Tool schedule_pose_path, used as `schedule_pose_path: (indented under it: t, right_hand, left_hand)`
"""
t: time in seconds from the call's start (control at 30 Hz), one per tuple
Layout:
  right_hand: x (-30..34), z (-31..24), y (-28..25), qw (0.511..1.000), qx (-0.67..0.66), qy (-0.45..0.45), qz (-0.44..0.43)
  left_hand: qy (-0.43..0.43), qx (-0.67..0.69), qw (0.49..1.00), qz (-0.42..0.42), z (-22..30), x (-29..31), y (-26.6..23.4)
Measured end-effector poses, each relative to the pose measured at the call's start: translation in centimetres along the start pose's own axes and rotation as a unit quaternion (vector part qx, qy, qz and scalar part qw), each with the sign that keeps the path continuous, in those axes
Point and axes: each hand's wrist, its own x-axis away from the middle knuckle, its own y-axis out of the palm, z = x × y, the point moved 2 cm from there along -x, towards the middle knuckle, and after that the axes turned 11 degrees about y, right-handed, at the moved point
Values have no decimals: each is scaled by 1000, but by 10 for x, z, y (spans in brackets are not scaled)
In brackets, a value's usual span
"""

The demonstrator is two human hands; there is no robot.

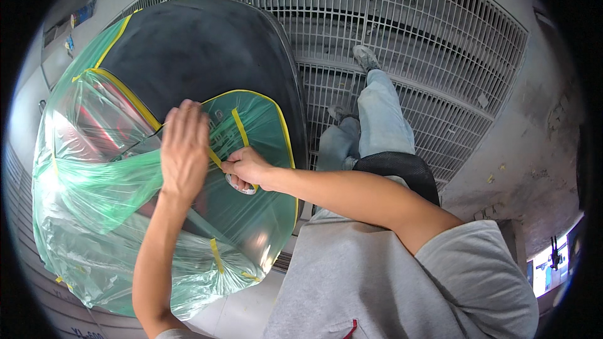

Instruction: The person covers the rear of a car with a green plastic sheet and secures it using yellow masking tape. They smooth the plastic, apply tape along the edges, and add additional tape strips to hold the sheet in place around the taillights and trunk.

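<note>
My left hand [184,150] lies flat, fingers stretched out, over the green masking film [264,135] at the edge of a dark primed car panel [207,44]. In my right hand [248,168] is a roll of yellow masking tape [241,183], its core partly showing below the fingers. From the roll, a short yellow tape strip [215,157] runs toward my left hand. What lies beneath the left palm is hidden. Another yellow strip [239,127] is stuck on the film just beyond my right hand, and yellow tape [286,127] borders the film along the panel.
Clear and green plastic sheeting [107,226] drapes the rest of the car, wrinkled and taped in places. A metal floor grating [433,44] spreads beyond and to the right. My jeans-clad legs [386,113] stand on it. Grey concrete floor [540,144] borders the grating.
</note>
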Motion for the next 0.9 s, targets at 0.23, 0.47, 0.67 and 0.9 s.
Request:
schedule_pose_path:
  t: [0.23, 0.47, 0.67, 0.9]
  right_hand:
    - [8, -6, -8, 999, 50, -3, 13]
    - [-8, -7, -9, 996, 87, -16, -8]
    - [15, 26, -64, 970, 104, 137, 172]
    - [49, -21, -110, 986, 86, 12, 141]
  left_hand:
    - [81, -73, 943, -315, 48, 35, 14]
    - [82, -111, 914, -383, 56, 39, 11]
    - [76, -154, 902, -397, 62, 40, 14]
    - [84, -98, 914, -384, 105, 72, 30]
